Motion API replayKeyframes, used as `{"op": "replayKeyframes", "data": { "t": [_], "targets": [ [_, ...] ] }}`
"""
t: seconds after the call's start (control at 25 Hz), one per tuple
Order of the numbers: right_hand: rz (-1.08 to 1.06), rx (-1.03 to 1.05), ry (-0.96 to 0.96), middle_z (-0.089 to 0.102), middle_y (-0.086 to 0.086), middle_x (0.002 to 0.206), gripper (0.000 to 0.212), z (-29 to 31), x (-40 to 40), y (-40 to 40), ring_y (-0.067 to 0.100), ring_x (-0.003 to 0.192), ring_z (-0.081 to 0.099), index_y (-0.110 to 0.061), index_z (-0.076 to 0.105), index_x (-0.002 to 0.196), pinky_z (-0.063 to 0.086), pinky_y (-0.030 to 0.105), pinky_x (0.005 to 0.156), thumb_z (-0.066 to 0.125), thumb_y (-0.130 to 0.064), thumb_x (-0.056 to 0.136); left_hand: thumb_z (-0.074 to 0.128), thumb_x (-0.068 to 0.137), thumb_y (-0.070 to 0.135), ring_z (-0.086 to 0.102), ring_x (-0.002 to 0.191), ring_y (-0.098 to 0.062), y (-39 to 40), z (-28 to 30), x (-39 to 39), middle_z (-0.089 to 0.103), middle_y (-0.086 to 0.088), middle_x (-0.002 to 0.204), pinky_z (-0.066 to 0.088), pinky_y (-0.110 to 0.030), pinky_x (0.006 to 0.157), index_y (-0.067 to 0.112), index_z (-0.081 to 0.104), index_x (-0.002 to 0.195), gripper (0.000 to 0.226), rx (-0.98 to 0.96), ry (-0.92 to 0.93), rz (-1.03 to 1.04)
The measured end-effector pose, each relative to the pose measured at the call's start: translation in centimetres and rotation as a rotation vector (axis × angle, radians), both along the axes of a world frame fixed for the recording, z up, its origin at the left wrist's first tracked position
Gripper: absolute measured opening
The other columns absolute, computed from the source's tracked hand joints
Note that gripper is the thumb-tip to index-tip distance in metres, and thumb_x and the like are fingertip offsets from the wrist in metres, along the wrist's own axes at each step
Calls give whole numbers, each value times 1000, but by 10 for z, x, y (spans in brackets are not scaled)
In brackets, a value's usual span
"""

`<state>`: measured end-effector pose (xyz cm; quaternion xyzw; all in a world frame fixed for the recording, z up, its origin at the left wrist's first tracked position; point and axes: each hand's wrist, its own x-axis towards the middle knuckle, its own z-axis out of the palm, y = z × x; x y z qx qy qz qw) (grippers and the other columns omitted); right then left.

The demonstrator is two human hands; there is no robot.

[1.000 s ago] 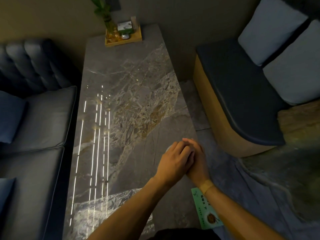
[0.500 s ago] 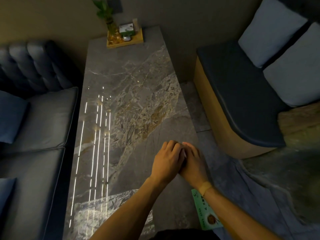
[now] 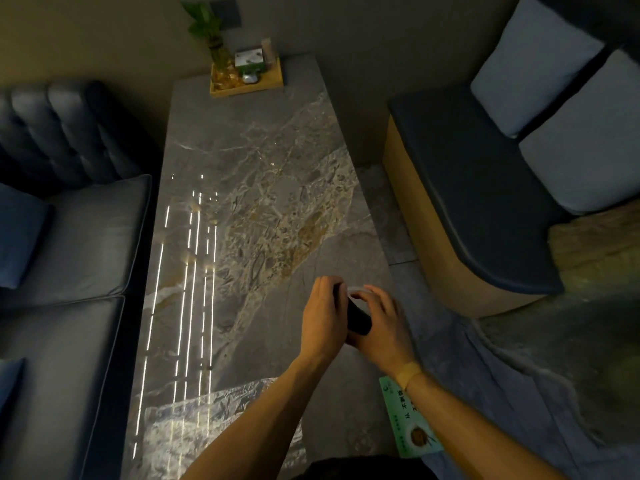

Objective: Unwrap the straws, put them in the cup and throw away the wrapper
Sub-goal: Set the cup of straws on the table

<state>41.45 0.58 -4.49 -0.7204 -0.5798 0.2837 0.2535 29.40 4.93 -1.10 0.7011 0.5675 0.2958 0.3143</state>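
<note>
A dark, cylindrical cup [image 3: 358, 318] was held between both hands above the near right part of the marble tabletop [image 3: 249, 188]. Its long axis was tilted, the pale rim end pointing away from the person and slightly left, the dark base end pointing back toward the right wrist. The left hand [image 3: 323, 322] was wrapped against the cup's left side with fingers curled over the upper end. The right hand [image 3: 384, 323] was cupped around the right side and base, its fingertips [image 3: 363, 295] bent in at the rim (a yellowish band [image 3: 408, 371] was seen on that wrist). No straws or wrapper could be made out in the dim light.

At the far end of the tabletop a wooden tray [image 3: 247, 83] was seen, carrying a plant in a glass vase [image 3: 216, 50] and a small green-and-white box [image 3: 250, 58]. A green printed card [image 3: 410, 424] was seen at the near right edge, partly hidden by the right forearm. A dark sofa [image 3: 69, 237] stood to the left, and a cushioned bench [image 3: 460, 188] to the right.
</note>
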Motion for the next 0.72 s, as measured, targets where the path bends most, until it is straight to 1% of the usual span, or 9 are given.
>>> {"op": "replayKeyframes", "data": {
  "t": [0.04, 0.16, 0.24, 0.28, 0.36, 0.44, 0.56, 0.64, 0.72],
  "targets": [
    [4, -5, -9, 37, -3, 145, 73, 0, 1, 0, 24, 129, 41, -35, 46, 129, 49, 44, 97, 74, -50, 63, 43, 101, 27, 48, 77, -4, -1, 0, 0, 51, 7, 96, 42, -19, 64, 24, 48, 98, 6, 26, 53, -18],
    [20, -33, -43, 34, -3, 148, 76, 1, 2, 1, 24, 128, 40, -35, 41, 133, 49, 43, 97, 72, -53, 66, 38, 102, 32, 53, 81, -16, -2, 1, -8, 56, 0, 101, 48, -31, 65, 18, 54, 102, 21, 177, 311, -103],
    [38, -32, -57, 33, -3, 148, 78, 4, 3, 0, 24, 128, 41, -35, 39, 134, 50, 43, 96, 72, -54, 66, 36, 101, 36, 57, 89, -19, 2, 3, -13, 58, -2, 108, 50, -33, 72, 18, 55, 109, 27, 193, 392, -136],
    [45, -21, -58, 34, -3, 148, 80, 4, 4, 0, 25, 128, 42, -34, 38, 135, 50, 43, 96, 72, -55, 66, 35, 101, 39, 57, 97, -20, 3, 3, -13, 58, -2, 115, 51, -33, 79, 19, 54, 114, 31, 165, 401, -151],
    [59, 3, -66, 34, -2, 149, 81, 8, 6, -3, 24, 130, 42, -33, 39, 135, 48, 42, 97, 70, -60, 65, 32, 100, 49, 53, 113, -17, 3, 5, -14, 54, 1, 129, 49, -35, 92, 23, 50, 126, 41, 91, 365, -167],
    [71, 23, -53, 32, -2, 152, 83, 13, 11, -8, 21, 133, 38, -32, 38, 138, 45, 41, 99, 63, -69, 68, 29, 97, 57, 49, 121, -12, 3, 7, -20, 50, 5, 136, 46, -32, 97, 29, 45, 133, 49, 26, 254, -138],
    [36, 67, 5, 34, -4, 153, 74, 19, 27, -23, 17, 136, 36, -32, 36, 140, 42, 42, 104, 47, -72, 79, 25, 93, 66, 49, 119, -7, -2, 5, -48, 52, 8, 134, 41, -25, 94, 33, 46, 131, 54, -29, 73, -55],
    [-33, 54, -6, 37, -3, 151, 67, 18, 39, -39, 18, 135, 37, -29, 40, 140, 41, 45, 105, 41, -67, 85, 26, 93, 65, 54, 115, -9, -9, -3, -78, 57, 6, 128, 42, -25, 91, 32, 51, 126, 53, -47, 50, -12],
    [-115, -40, -45, 40, 0, 149, 55, 12, 49, -56, 21, 134, 40, -24, 47, 136, 40, 47, 105, 43, -55, 91, 34, 95, 57, 57, 109, -10, -19, -14, -113, 59, 6, 123, 46, -27, 88, 33, 55, 120, 41, -100, 99, 9]
  ]
}}
